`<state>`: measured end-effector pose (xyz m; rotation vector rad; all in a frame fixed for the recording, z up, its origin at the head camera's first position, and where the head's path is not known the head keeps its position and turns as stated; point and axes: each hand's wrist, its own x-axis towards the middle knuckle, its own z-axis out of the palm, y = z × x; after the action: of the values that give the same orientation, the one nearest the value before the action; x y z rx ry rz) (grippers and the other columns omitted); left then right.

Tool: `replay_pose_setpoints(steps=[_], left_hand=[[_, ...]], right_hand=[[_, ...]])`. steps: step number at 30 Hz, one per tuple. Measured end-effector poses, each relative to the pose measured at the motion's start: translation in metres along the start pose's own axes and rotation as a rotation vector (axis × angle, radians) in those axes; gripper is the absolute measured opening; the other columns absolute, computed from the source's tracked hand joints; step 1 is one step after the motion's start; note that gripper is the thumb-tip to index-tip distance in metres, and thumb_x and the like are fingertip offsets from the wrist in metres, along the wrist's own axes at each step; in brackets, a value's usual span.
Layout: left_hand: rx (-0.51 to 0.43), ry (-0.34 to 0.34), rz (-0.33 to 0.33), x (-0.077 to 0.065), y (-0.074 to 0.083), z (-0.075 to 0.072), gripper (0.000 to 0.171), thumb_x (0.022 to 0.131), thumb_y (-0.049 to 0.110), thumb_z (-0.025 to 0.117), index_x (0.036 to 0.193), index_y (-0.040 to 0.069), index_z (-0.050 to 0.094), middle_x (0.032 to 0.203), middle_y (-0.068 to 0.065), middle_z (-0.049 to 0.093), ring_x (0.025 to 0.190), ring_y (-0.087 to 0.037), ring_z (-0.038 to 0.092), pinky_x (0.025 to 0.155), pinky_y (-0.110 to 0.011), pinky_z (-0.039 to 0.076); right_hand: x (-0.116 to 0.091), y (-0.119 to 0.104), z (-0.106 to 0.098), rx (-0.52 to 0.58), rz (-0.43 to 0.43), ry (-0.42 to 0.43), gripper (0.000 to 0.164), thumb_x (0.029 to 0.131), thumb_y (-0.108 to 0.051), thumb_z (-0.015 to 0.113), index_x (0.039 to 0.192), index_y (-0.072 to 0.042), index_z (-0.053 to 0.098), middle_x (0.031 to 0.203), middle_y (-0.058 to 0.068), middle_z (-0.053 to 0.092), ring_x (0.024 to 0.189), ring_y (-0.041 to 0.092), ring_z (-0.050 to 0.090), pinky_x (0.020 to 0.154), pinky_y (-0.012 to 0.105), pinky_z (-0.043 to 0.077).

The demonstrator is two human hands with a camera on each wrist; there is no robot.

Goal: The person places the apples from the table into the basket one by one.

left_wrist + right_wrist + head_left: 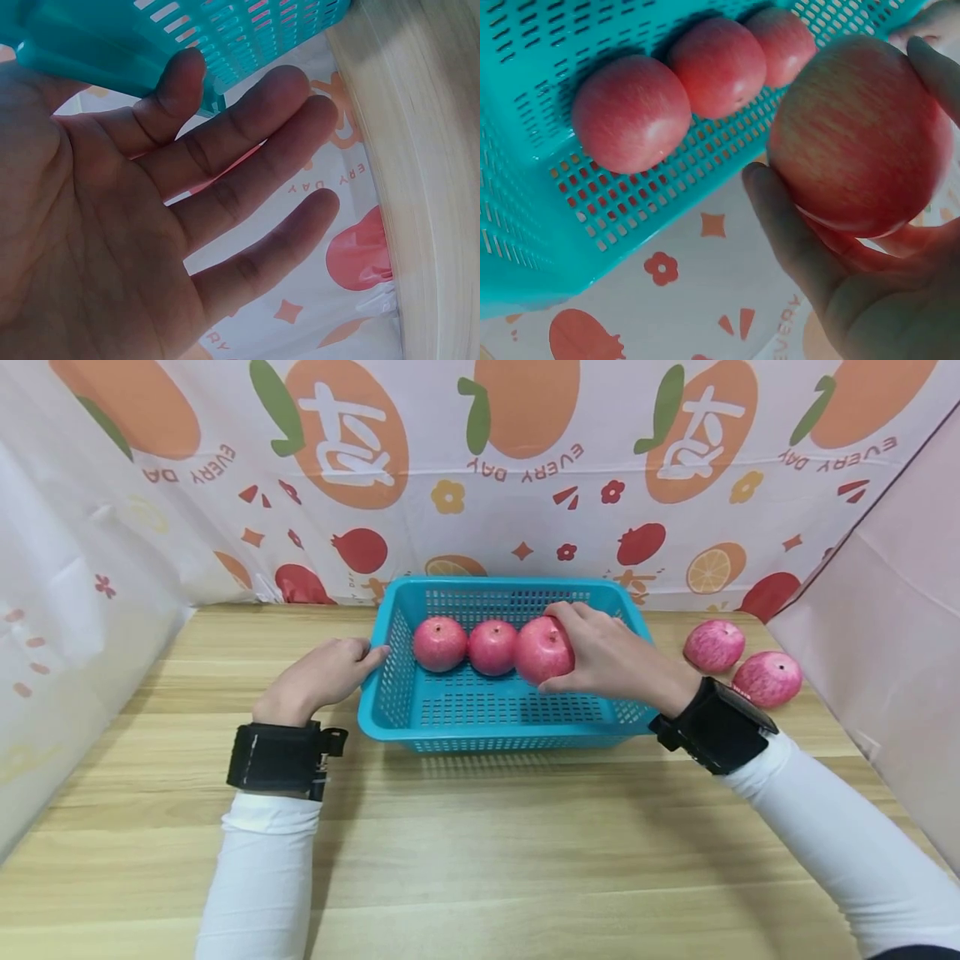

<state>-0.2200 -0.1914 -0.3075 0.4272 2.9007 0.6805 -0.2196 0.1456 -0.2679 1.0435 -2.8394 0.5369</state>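
My right hand [600, 652] grips a red apple [862, 139] between thumb and fingers, above the blue-green plastic basket [480, 732]. Inside the basket, a left apple [440, 644] and a second apple [492, 647] sit in a row along the back. A third apple [631, 114] shows in the right wrist view; in the head view my right hand mostly hides it. At the basket's left end, my left hand [322, 675] pinches the rim between thumb and index finger. Its other fingers [262, 184] extend loosely outside the basket wall.
Two more apples, one farther back [714, 646] and one nearer [768, 678], lie on the wooden table [480, 860] right of the basket. A fruit-printed cloth [517, 518] hangs behind the table, and pale sheets stand along both sides.
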Motion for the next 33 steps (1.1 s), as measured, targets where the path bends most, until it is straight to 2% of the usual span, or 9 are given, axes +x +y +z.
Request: replay_pose_setpoints(steps=[5,14,22,33], left_hand=[[-0.004,0.004,-0.004,-0.001,-0.002,-0.002,0.044,0.096,0.031,0.039,0.116,-0.006,0.051,0.096,-0.019,0.061,0.084,-0.029,0.053,0.078,-0.051,0.048],[-0.006,-0.003,-0.012,-0.003,-0.002,-0.003,0.047,0.096,0.035,0.038,0.117,-0.006,0.050,0.098,-0.019,0.061,0.087,-0.030,0.053,0.079,-0.054,0.047],[0.016,-0.011,0.013,-0.001,0.000,-0.005,0.046,0.097,0.033,0.037,0.114,-0.007,0.051,0.092,-0.017,0.061,0.080,-0.028,0.052,0.072,-0.047,0.049],[0.010,-0.026,0.003,0.000,0.001,-0.003,0.046,0.097,0.033,0.036,0.114,-0.006,0.051,0.092,-0.017,0.061,0.082,-0.028,0.052,0.075,-0.048,0.048]], right_hand=[[0.003,-0.002,0.005,0.030,-0.044,0.001,0.078,0.065,-0.043,0.077,0.125,-0.010,0.039,0.115,0.009,0.047,0.100,0.019,0.043,0.071,0.037,0.053],[0.006,-0.014,0.010,0.049,-0.067,-0.082,0.083,0.065,-0.049,0.075,0.128,-0.011,0.037,0.119,0.004,0.045,0.103,0.015,0.040,0.070,0.032,0.052],[0.002,-0.012,0.010,0.079,-0.059,-0.071,0.082,0.064,-0.049,0.075,0.127,-0.012,0.038,0.118,0.003,0.046,0.104,0.014,0.040,0.070,0.032,0.052],[0.011,-0.015,0.003,0.073,-0.086,-0.067,0.079,0.063,-0.048,0.076,0.124,-0.013,0.040,0.112,0.002,0.048,0.100,0.013,0.041,0.068,0.031,0.052]])
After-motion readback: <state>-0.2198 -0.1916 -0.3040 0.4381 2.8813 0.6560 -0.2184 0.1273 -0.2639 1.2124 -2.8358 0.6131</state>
